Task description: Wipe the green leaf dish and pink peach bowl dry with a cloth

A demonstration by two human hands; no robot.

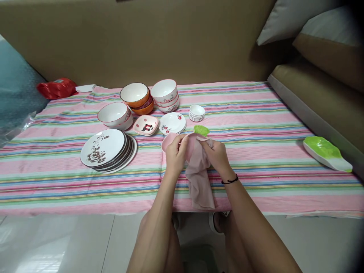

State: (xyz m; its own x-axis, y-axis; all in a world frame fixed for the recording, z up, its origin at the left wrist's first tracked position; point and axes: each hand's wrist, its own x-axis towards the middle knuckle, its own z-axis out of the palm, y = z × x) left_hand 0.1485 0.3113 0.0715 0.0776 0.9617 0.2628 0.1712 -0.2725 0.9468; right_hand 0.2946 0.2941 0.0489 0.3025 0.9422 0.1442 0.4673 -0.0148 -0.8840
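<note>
In front of me my left hand grips a pink dish, thumb on top, its full shape hidden by my fingers and the cloth. A dusty-pink cloth is pinched in my right hand, pressed against the dish's right side and hanging down toward the table edge. Just beyond the dish shows the green end of a cabbage-shaped dish, the rest of it covered. Close behind my left hand lie flowered white plates and a pink square dish with a cartoon figure.
Several brown-flowered plates are stacked at left. Behind them stand white bowls, orange bowls and more white bowls. Small white dishes sit mid-table. A cabbage-shaped dish lies far right, a red bundle far left.
</note>
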